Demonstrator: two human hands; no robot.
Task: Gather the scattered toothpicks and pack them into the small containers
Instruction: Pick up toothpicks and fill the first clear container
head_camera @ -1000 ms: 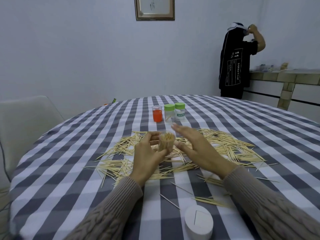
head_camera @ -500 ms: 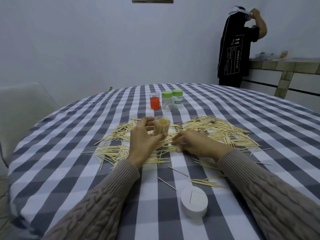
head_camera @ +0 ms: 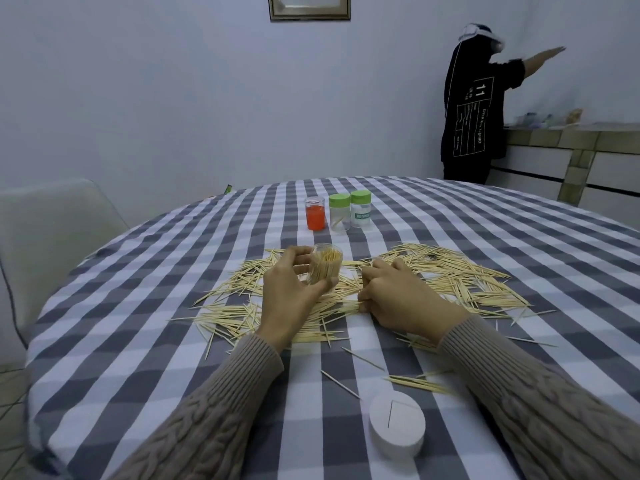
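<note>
Left hand (head_camera: 289, 292) curled round a clear jar (head_camera: 325, 266) packed with toothpicks, held upright just above the table (head_camera: 138, 341). Right hand (head_camera: 398, 294) knuckles-up, fingers bent down onto the loose toothpicks (head_camera: 460, 275) spread across the checked cloth; whether pinching any, cannot tell. Beyond: three small jars (head_camera: 337, 213) in a row; nearer: a white lid (head_camera: 396, 424).

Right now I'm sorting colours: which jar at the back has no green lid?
The leftmost jar, filled with orange; the other two jars have green lids.

Checked tablecloth (head_camera: 145, 341), pale chair (head_camera: 52, 237), person in black (head_camera: 474, 109) (arm outstretched), framed picture (head_camera: 309, 6)
</note>
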